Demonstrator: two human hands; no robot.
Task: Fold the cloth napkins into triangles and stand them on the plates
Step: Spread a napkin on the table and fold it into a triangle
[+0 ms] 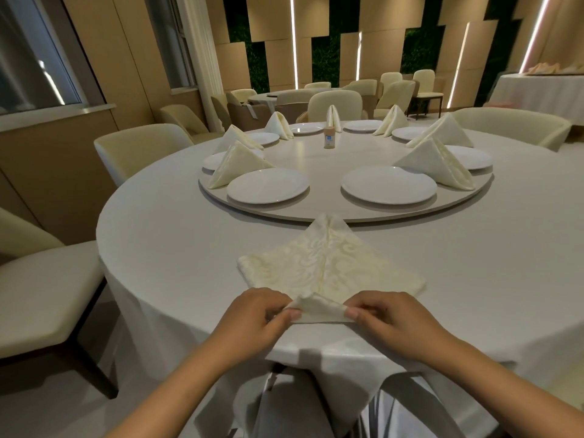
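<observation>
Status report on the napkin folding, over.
Left hand and right hand both pinch napkin near corner. Napkin flat on table, mid-fold. Two near plates bare. Nothing obstructing.

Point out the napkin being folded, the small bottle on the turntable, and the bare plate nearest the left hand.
napkin being folded (328, 263): head view, its patterned middle.
small bottle (329, 138): head view, its body.
bare plate (268, 185): head view, its centre.

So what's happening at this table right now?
A person is folding a cream cloth napkin on the round table. Left hand and right hand each pinch its near corner, lifting it off the tablecloth. On the turntable, several folded napkins already stand by plates; the two nearest plates are bare.
</observation>
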